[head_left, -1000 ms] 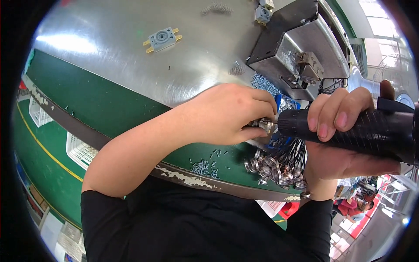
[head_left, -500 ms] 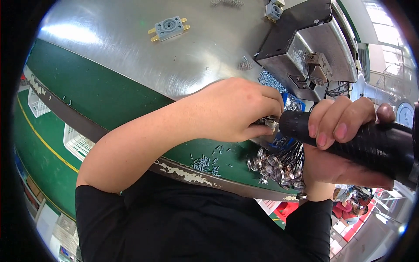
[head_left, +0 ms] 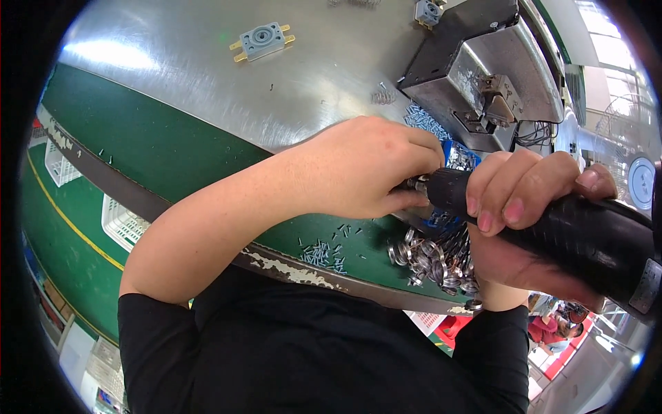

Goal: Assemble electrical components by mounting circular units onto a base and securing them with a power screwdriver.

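My right hand [head_left: 524, 200] is wrapped round a black powered screwdriver [head_left: 596, 241], whose nose points left at my left hand [head_left: 386, 165]. Between my left thumb and fingers, pinched right at the screwdriver's nose, is a small metal part [head_left: 416, 184]; the fingers and the tool hide most of it. Just below both hands hangs a bunch of round, metal-capped parts [head_left: 433, 263] on dark wires at the bench edge. Beyond my left fingertips stands a blue bin [head_left: 460, 156] of small metal pieces, partly covered by the hands.
Silvery screws [head_left: 425, 120] lie heaped beside a steel fixture [head_left: 476, 83]; more screws [head_left: 321, 255] lie on the green mat [head_left: 138, 134]. A grey block with brass terminals [head_left: 262, 41] and a spring [head_left: 383, 97] rest on the steel bench top [head_left: 193, 83]. White baskets [head_left: 123, 224] stand below.
The screwdriver and my right hand have moved a little left, so the nose sits closer to my left fingertips. My left hand keeps its pinch. The whole view has shifted slightly.
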`<state>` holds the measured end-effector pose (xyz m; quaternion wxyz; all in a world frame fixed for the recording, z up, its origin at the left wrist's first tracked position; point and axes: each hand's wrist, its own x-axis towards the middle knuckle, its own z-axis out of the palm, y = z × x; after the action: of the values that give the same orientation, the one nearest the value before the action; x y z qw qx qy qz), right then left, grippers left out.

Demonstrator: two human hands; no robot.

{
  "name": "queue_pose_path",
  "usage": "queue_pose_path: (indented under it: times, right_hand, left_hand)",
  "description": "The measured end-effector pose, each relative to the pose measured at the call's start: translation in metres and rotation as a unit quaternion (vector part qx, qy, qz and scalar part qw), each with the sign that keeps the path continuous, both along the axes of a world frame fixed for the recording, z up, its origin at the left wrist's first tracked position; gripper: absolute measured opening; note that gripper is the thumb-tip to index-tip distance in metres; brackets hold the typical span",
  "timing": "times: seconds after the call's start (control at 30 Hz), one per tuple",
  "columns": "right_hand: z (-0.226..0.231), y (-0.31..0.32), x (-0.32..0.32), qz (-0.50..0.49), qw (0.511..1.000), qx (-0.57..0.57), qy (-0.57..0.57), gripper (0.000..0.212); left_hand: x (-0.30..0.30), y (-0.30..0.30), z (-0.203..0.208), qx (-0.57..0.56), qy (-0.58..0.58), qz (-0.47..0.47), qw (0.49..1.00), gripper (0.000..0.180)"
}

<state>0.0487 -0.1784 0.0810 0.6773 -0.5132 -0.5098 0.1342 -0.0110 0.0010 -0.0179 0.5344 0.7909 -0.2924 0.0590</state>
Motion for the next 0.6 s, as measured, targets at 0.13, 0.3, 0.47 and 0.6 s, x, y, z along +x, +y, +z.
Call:
queue_pose_path:
  times: [0.13,0.3,0.47,0.6]
  right_hand:
    - [-0.004,0.000,0.000,0.004,1.000,0.011,-0.007,0.107]
    - [0.024,-0.002,0.014,0.027,1.000,0.013,0.008,0.116]
    - [0.037,-0.008,0.023,-0.089,0.991,0.053,0.089,0.119]
    - [0.054,-0.022,0.019,-0.241,0.949,-0.191,0.070,0.110]
  left_hand:
    - [0.000,0.002,0.004,0.007,0.033,-0.016,0.999,0.029]
    - [0.003,0.003,0.003,-0.003,0.033,-0.023,0.999,0.031]
    - [-0.001,0.001,0.004,-0.014,-0.033,-0.001,0.999,0.035]
    - [-0.002,-0.007,0.011,-0.016,-0.132,0.023,0.991,0.041]
